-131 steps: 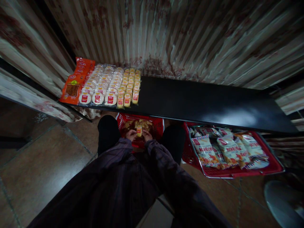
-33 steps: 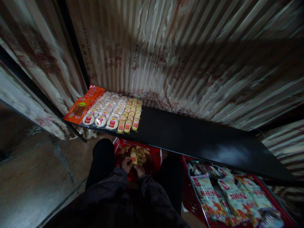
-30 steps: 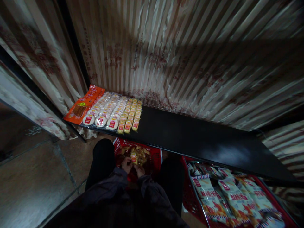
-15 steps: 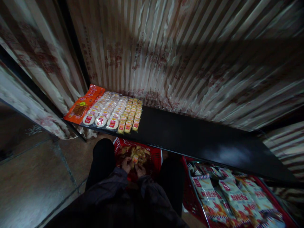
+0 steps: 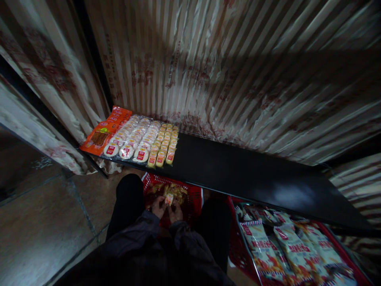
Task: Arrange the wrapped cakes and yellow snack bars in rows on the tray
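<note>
Both hands are low over a red basket (image 5: 197,200) between my knees. A small wrapped snack cake (image 5: 169,199) with a yellow wrapper and red label is pinched between them. My left hand (image 5: 158,207) grips its left side, and my right hand (image 5: 175,213) closes on the right side. Loose yellow wrapped snacks (image 5: 178,191) lie in the basket beyond the fingers. Above, on the black shelf (image 5: 226,163), similar yellow snack cakes (image 5: 160,155) stand in rows beside round white wrapped cakes (image 5: 139,153).
An orange snack bag (image 5: 99,137) lies at the shelf's left end. A second red basket (image 5: 238,248) at the lower right holds several white snack bags (image 5: 296,248). A striped curtain (image 5: 208,79) hangs behind the shelf, with a dark metal post (image 5: 92,47) on the left.
The snack cake has been turned slightly between my fingers, and my hands have shifted a little. The rows on the shelf look the same.
</note>
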Demonstrator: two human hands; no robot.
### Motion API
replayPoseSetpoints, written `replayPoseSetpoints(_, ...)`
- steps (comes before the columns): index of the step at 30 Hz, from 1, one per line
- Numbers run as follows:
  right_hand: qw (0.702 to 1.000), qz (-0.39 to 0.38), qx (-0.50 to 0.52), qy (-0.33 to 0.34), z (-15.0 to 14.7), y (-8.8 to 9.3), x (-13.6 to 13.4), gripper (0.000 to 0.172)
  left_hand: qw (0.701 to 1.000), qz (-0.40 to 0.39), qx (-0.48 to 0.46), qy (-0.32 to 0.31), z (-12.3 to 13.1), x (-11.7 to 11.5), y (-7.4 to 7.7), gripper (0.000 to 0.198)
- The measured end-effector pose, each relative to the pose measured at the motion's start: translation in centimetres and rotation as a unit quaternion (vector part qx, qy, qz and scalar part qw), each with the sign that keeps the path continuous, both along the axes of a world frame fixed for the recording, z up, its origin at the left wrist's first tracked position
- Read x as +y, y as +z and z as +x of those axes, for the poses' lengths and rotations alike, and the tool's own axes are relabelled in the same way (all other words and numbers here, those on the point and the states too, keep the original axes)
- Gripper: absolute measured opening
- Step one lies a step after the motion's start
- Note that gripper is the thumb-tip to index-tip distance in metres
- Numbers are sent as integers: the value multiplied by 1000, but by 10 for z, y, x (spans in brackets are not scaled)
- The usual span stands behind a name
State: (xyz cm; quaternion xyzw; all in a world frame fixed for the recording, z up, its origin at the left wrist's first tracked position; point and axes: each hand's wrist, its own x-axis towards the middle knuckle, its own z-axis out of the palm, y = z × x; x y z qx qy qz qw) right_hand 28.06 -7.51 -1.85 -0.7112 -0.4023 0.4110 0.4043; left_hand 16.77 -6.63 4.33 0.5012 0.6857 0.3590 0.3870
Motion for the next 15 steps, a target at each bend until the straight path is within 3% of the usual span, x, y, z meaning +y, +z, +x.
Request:
replayPoseSetpoints(6,997,54,-61,6,-2,0,2,36,1000,4,-23,12,-2,-3,-5,17)
replayPoseSetpoints(15,993,68,-86,39,-9,29,1,34,999,36,-10,20,-4,-2,-9,18)
